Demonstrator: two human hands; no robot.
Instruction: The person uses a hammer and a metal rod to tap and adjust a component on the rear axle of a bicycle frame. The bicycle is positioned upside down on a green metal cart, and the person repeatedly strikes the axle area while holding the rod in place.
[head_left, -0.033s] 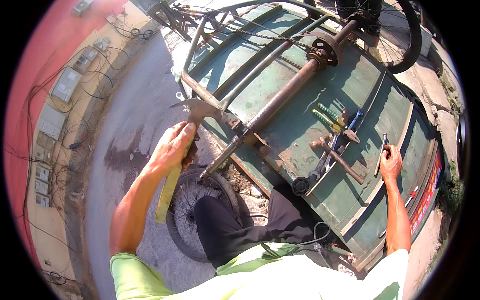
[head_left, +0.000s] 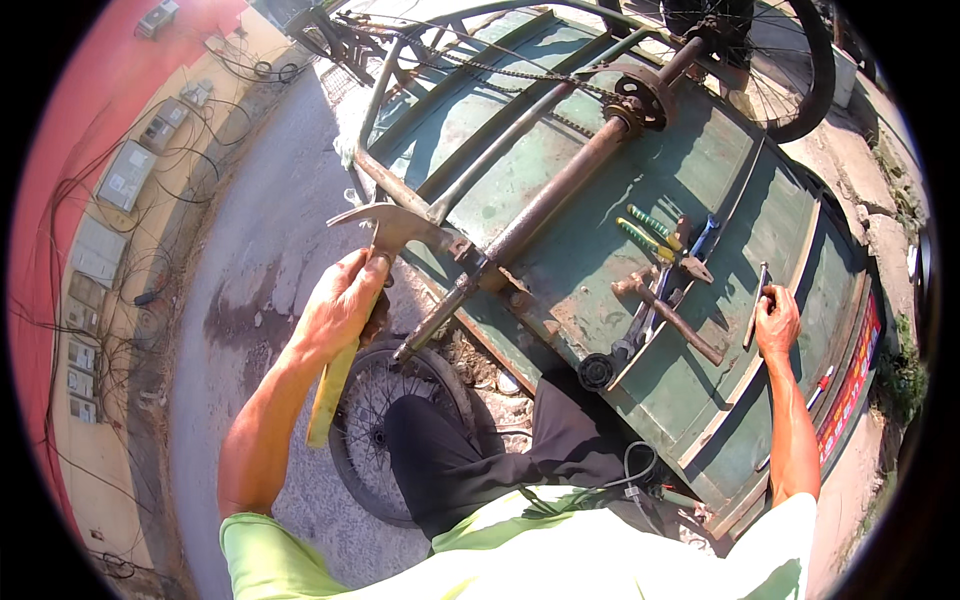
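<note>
**A:** Your left hand (head_left: 345,305) grips a hammer (head_left: 400,228) high up, just below the head. Yellow handle slants down near the wheel (head_left: 378,437).

**B:** Your right hand (head_left: 777,325) is closed on a thin metal rod (head_left: 752,328), over the green panel (head_left: 570,255). Can't tell if rod and panel touch.

**A:** Hammer: likely stiff, head-heavy. Your high hold should steady it; lower on the handle would suit a swing.

**B:** Rod: likely light, rigid, maybe slick. Take it round the middle; loose, it could roll.

**A:** Edges: the claw points left, away from the axle (head_left: 555,190). The head's other end sits beside the axle; contact unclear.

**B:** Room: open pavement (head_left: 260,240) to your left. Between your hands, pliers (head_left: 643,240) and a second hammer (head_left: 685,327) lie on the panel. Mind them crossing over, and the raised ribs near your right hand, which could snag the rod.
</note>
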